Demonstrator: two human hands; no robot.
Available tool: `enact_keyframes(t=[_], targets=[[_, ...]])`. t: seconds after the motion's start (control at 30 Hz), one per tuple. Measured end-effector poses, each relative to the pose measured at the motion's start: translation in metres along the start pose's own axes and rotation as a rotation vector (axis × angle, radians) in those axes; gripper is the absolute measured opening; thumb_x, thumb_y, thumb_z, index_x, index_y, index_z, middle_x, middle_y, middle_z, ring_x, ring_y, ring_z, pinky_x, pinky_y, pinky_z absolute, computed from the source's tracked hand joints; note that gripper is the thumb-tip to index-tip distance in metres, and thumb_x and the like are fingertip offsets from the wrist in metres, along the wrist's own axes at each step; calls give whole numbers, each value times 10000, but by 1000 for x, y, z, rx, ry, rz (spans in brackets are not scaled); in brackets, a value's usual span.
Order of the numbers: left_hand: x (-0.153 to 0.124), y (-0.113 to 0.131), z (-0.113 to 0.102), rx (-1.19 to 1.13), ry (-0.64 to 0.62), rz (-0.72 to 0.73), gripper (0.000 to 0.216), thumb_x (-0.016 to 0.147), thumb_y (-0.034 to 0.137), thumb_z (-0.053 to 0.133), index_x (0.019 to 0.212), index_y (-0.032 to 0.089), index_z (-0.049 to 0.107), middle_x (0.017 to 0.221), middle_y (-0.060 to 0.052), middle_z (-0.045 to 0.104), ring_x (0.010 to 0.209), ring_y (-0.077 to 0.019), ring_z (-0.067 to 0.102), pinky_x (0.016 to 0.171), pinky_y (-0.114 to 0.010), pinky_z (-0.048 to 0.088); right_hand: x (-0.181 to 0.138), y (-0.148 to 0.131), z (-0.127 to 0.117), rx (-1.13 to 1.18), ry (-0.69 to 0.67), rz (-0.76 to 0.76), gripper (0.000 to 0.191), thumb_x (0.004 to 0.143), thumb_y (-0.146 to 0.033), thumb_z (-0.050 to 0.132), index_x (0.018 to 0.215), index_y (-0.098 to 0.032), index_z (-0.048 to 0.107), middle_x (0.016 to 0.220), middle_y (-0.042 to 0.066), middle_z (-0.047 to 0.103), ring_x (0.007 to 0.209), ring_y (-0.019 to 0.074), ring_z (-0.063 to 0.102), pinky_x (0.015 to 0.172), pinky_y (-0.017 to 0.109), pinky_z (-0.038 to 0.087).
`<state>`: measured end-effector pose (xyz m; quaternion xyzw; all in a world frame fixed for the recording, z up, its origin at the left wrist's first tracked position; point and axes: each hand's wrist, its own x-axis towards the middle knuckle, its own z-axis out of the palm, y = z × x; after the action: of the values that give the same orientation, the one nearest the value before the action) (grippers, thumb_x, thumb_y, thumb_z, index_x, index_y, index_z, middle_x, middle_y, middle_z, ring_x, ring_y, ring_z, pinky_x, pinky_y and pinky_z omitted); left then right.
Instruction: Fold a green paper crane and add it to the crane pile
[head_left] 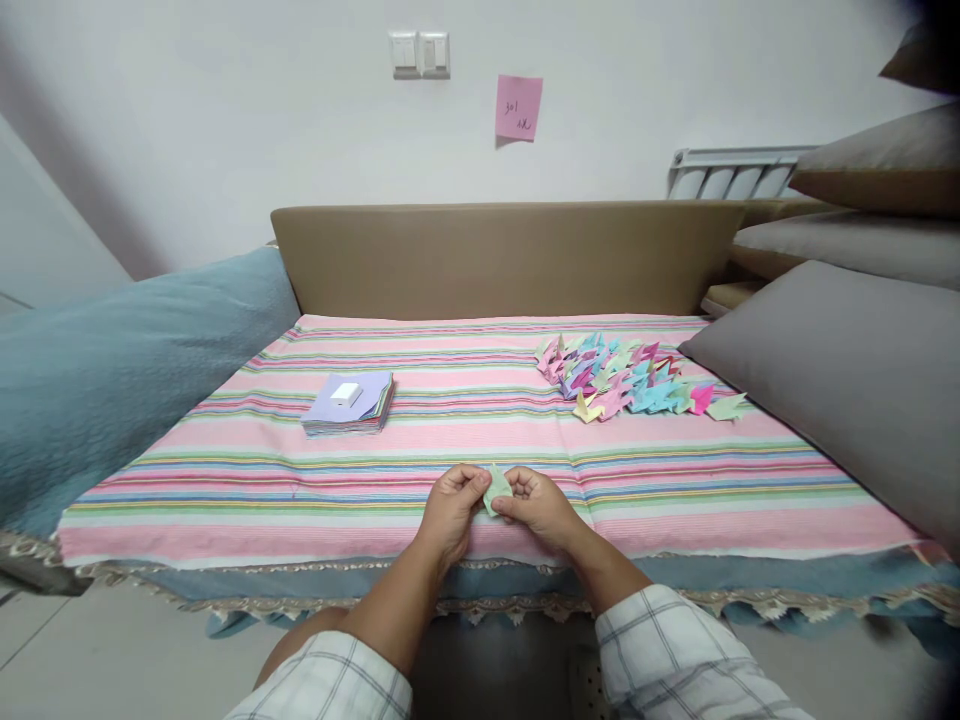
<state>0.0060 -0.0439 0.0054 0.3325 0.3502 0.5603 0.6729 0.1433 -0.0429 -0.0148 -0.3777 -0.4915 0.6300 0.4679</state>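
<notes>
Left hand [452,510] and right hand [541,510] pinch paper [496,487] near front edge of cloth [300,540]. Probably light, easily creased or torn; best held by its sides.

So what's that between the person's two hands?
In the head view, a small folded light green paper is between the left hand and the right hand, held in the fingers of both, above the striped cloth.

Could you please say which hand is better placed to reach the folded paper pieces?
Right hand, probably: the folded pieces lie on its side, though it and the left hand hold green paper.
</notes>
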Motion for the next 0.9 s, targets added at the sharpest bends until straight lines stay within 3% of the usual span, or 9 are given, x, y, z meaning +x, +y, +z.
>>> enact_keyframes(t=[0.17, 0.33, 0.53, 0.7, 0.9], targets=[[0, 1, -1, 67, -42, 6, 365, 506, 305, 838, 781, 161, 646, 663, 31, 625, 596, -84, 558, 564, -189, 423, 1, 1, 0, -37, 11, -45, 379, 590, -401, 775, 758, -171, 525, 625, -46, 554, 514, 66, 462, 504, 207, 355], [1, 0, -1, 121, -21, -89, 304, 479, 296, 847, 589, 110, 633, 513, 29, 577, 474, -40, 472, 488, -158, 385, 0, 1, 1, -23, 82, -126, 411, 581, -353, 790, 783, -203, 465, 588, -82, 514, 522, 65, 461, 513, 196, 342], [1, 4, 1, -58, 41, -131, 332, 439, 268, 867, 605, 117, 622, 603, 10, 644, 556, -72, 572, 548, -173, 463, -3, -5, 1, 52, 44, -118, 445, 587, -376, 783, 931, -204, 557, 771, -14, 606, 665, 109, 560, 624, 249, 445], [0, 3, 1, -54, 28, -77, 314, 486, 245, 853, 644, 122, 611, 618, 25, 639, 573, -68, 571, 579, -183, 478, -2, -5, -1, -21, 79, -174, 299, 632, -405, 744, 795, -188, 618, 703, -9, 614, 626, 109, 538, 621, 260, 442], [-4, 3, 3, -71, -80, -68, 341, 542, 251, 833, 762, 143, 596, 694, 14, 651, 647, -103, 603, 664, -257, 515, -2, -3, 2, -53, 135, -149, 306, 633, -441, 731, 746, -183, 612, 599, -27, 577, 534, 99, 501, 536, 247, 414]])
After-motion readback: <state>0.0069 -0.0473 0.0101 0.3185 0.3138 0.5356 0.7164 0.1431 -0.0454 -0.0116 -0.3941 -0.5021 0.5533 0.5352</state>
